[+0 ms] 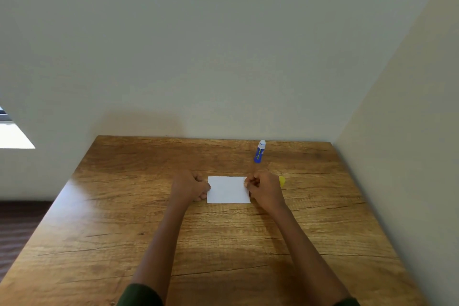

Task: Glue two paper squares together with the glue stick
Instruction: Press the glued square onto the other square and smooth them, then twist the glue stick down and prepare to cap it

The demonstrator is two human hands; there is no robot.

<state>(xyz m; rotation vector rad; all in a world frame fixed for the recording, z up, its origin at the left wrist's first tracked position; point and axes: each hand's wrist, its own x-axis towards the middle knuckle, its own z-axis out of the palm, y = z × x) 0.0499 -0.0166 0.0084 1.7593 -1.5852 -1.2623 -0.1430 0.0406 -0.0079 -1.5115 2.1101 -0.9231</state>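
A white paper square [228, 190] lies flat on the wooden table [149, 231]. I cannot tell whether a second square lies under it. My left hand [190, 185] is curled at the paper's left edge, fingers pinching or pressing it. My right hand [264, 187] is curled at the right edge in the same way. A blue glue stick [259, 151] stands upright behind the paper, its white tip uncovered. A yellow cap [282, 180] peeks out just behind my right hand.
The table stands in a corner, with a pale wall [223, 57] behind it and another on the right [409, 131]. Dark floor [17, 226] shows past the table's left edge.
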